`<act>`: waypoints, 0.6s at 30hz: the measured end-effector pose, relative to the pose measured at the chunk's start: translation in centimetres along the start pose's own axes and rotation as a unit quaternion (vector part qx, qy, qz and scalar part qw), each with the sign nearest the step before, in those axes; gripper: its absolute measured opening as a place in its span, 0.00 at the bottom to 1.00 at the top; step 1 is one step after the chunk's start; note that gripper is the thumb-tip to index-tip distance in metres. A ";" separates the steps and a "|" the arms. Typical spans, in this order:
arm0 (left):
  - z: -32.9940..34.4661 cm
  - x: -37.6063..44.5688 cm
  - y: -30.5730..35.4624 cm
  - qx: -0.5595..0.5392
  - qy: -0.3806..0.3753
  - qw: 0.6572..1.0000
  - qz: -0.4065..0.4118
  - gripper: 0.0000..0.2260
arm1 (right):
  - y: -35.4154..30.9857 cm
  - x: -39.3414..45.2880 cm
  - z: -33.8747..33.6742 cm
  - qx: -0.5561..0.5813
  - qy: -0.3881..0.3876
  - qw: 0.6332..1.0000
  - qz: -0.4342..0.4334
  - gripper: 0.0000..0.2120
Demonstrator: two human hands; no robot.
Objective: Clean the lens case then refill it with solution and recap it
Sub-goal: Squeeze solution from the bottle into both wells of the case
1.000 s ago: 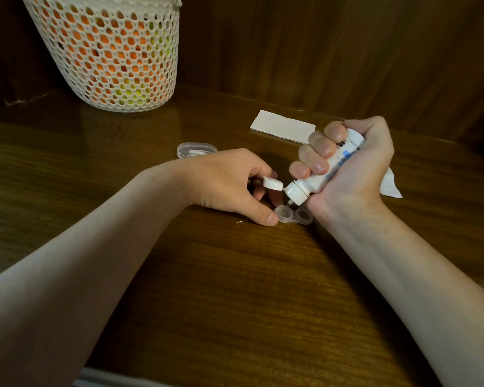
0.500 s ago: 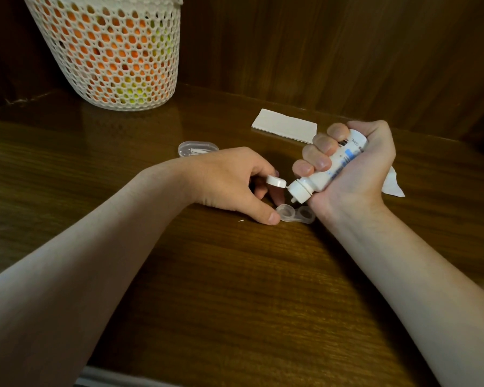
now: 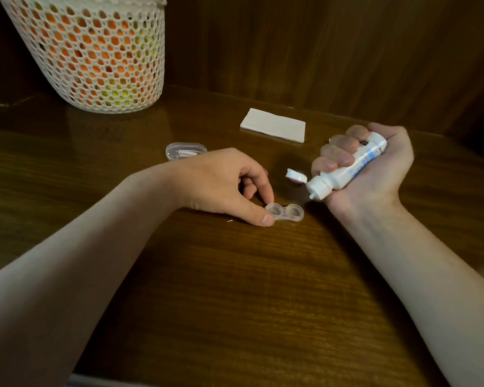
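A clear two-well lens case [image 3: 287, 212] lies uncapped on the wooden table [image 3: 235, 289]. My left hand [image 3: 221, 182] pinches its left end between thumb and fingers. My right hand [image 3: 372, 169] grips a white solution bottle [image 3: 347, 170] with a blue label, tilted nozzle-down to the left. The bottle's flip cap [image 3: 295, 175] hangs open, and its nozzle is above and to the right of the case, not over the wells. I cannot tell whether the wells hold liquid.
A folded white tissue [image 3: 273, 124] lies at the back of the table. A small clear plastic box [image 3: 185, 150] with white items sits behind my left wrist. A white mesh basket [image 3: 95, 51] with orange and yellow contents stands at the back left. Wood panelling closes off the back.
My right hand has lifted the bottle up and to the right, away from the case. The left hand stays on the case's left end.
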State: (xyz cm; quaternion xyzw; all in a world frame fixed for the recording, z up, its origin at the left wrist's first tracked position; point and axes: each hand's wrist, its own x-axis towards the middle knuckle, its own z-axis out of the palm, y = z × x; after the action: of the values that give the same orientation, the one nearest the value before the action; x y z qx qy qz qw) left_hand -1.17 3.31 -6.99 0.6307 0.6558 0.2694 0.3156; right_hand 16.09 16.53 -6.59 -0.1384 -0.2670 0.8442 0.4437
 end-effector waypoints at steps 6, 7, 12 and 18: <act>0.1 0.1 -0.2 0.002 0.004 1.000 0.004 0.10 | 0.5 0.4 -0.2 -0.006 -0.042 0.998 0.048 0.11; 0.1 0.1 -0.2 0.005 0.003 1.000 0.004 0.10 | 0.6 0.2 0.0 -0.011 -0.051 0.997 0.055 0.11; 0.0 0.1 0.0 0.009 -0.001 1.000 0.000 0.10 | 0.8 0.0 0.3 -0.025 -0.064 0.996 0.061 0.10; 0.0 0.2 0.0 0.012 0.000 1.000 -0.002 0.11 | 0.7 -0.1 0.4 -0.024 -0.062 0.996 0.057 0.10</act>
State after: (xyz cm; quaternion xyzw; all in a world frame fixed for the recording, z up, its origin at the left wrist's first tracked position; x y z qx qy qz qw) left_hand -1.18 3.47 -7.05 0.6327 0.6605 0.2610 0.3087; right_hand 15.49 16.03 -6.67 -0.1116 -0.3059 0.8682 0.3744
